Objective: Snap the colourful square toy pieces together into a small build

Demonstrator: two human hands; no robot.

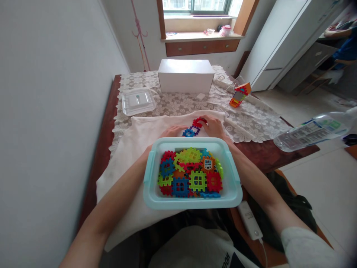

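Three tiles joined so far: blue, purple, red chain on the white cloth, far of tub. Right hand grips red end; left hand steadies blue end. Most interlocking tiles remain in tub.

— Any writing you can make out?

— Hardly. The plastic bottle at the right table edge has a printed label, but the print is too blurred to read.

— And the clothing?

— Dark letters on the grey garment at the bottom edge, cut off and illegible.
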